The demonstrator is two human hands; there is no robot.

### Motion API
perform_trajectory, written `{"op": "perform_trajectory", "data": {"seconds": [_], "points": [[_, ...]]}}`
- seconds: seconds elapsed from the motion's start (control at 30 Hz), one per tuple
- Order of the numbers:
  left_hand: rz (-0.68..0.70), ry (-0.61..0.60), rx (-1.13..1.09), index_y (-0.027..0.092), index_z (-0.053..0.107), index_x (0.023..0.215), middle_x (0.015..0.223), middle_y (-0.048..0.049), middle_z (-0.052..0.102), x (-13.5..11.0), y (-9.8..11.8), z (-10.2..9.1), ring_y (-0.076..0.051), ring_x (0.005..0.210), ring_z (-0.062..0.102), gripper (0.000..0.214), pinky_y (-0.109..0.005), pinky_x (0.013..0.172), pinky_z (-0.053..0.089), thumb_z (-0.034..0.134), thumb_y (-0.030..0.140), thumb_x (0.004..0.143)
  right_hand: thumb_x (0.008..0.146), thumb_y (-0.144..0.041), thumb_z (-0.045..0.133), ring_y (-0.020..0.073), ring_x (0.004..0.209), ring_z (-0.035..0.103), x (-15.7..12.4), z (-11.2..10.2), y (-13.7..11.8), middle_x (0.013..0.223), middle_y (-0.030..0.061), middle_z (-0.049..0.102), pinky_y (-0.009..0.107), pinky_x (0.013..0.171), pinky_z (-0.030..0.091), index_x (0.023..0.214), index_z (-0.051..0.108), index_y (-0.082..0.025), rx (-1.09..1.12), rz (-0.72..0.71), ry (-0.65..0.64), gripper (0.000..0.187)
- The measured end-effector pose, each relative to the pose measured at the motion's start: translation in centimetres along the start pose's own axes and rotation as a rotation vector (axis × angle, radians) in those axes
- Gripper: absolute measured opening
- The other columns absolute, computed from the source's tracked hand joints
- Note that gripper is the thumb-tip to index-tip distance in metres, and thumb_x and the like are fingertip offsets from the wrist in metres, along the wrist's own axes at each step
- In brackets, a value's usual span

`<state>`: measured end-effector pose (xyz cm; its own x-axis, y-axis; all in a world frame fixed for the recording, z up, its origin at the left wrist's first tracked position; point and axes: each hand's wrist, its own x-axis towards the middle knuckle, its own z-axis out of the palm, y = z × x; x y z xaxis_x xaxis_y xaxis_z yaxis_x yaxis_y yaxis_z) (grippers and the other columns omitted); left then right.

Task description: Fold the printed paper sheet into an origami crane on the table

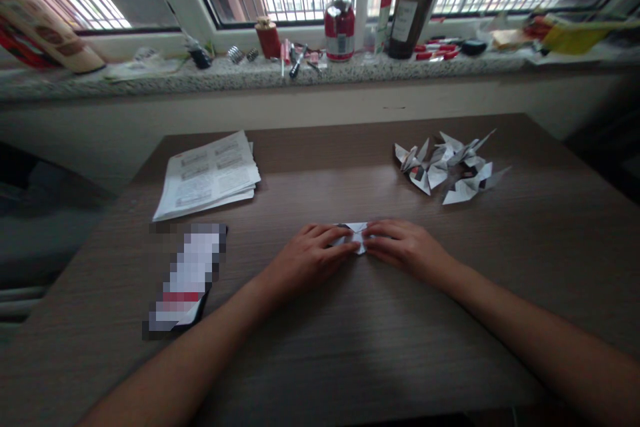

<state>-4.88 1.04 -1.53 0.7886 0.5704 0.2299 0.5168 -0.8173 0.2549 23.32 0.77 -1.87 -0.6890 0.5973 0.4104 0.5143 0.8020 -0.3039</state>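
A small folded piece of printed paper (356, 235) lies on the brown wooden table (350, 347) in front of me. My left hand (307, 257) presses on its left side with fingers together. My right hand (407, 250) presses on its right side, fingertips meeting the left hand's over the fold. Most of the paper is hidden under my fingers.
A pile of several folded paper cranes (450, 167) sits at the back right. A stack of printed sheets (210, 177) lies at the back left, with a phone (185, 280) in front of it. The windowsill (200, 77) holds a red can (339, 30), bottles and small tools.
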Motion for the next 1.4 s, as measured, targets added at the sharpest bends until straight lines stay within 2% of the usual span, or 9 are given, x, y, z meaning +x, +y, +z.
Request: {"op": "perform_trajectory", "data": {"seconds": [0.2,0.4,0.73,1.0,1.13,1.27,1.4], "points": [[-0.050,0.036,-0.111,0.027,0.065,0.129,0.139,-0.0050,0.067,0.3,0.1,0.1,-0.025,0.124,0.063,0.024,-0.045,0.104,0.047,0.062,0.027,0.105,0.102,-0.021,0.063,0.0247,0.110,0.071,0.3,0.2,-0.3,0.113,0.0084,0.076,0.042,0.097,0.057,0.104,0.071,-0.021,0.147,0.115,0.026,0.008],[-0.167,0.138,-0.190,0.022,0.069,0.109,0.119,-0.0048,0.074,1.2,0.4,0.9,-0.025,0.112,0.068,0.008,-0.044,0.099,0.050,0.065,0.026,0.103,0.098,-0.015,0.065,0.0242,0.103,0.069,0.8,0.5,-0.8,0.107,0.0086,0.074,0.041,0.092,0.056,0.098,0.070,-0.021,0.211,0.213,0.080,0.008],[-0.287,0.224,-0.350,0.018,0.067,0.093,0.111,-0.0070,0.067,2.3,0.9,0.7,-0.022,0.101,0.067,0.004,-0.039,0.091,0.056,0.066,0.017,0.098,0.099,-0.018,0.064,0.0235,0.098,0.069,1.0,0.9,-0.5,0.102,0.0076,0.073,0.038,0.088,0.056,0.099,0.070,-0.022,0.205,0.246,0.110,0.007],[-0.310,0.240,-0.362,0.019,0.066,0.096,0.107,-0.0052,0.066,2.3,0.9,1.0,-0.021,0.100,0.066,0.003,-0.037,0.091,0.054,0.067,0.016,0.098,0.104,-0.021,0.059,0.0244,0.104,0.070,0.6,1.0,-0.6,0.115,0.0101,0.074,0.040,0.089,0.057,0.112,0.072,-0.022,0.066,0.150,0.069,0.016],[-0.296,0.238,-0.273,0.019,0.066,0.099,0.108,-0.0058,0.068,2.3,1.0,1.3,-0.022,0.099,0.067,0.002,-0.036,0.089,0.056,0.067,0.017,0.099,0.105,-0.023,0.058,0.0259,0.108,0.071,0.5,0.7,-0.6,0.120,0.0104,0.075,0.043,0.092,0.058,0.116,0.073,-0.023,-0.026,0.110,0.040,0.019],[-0.180,0.207,-0.067,0.018,0.069,0.106,0.109,-0.0074,0.073,1.7,0.7,1.3,-0.023,0.099,0.070,0.009,-0.038,0.089,0.058,0.061,0.021,0.104,0.104,-0.021,0.060,0.0278,0.113,0.071,0.5,0.3,-0.4,0.128,0.0121,0.074,0.047,0.096,0.059,0.123,0.073,-0.022,-0.079,0.033,-0.015,0.023],[0.023,0.104,0.090,0.025,0.063,0.136,0.130,-0.0080,0.071,0.5,0.3,0.7,-0.025,0.113,0.071,0.030,-0.041,0.095,0.059,0.057,0.020,0.107,0.102,-0.018,0.062,0.0270,0.113,0.072,0.3,0.1,0.0,0.128,0.0118,0.074,0.048,0.097,0.061,0.130,0.072,-0.023,-0.063,0.004,-0.015,0.030]]}}
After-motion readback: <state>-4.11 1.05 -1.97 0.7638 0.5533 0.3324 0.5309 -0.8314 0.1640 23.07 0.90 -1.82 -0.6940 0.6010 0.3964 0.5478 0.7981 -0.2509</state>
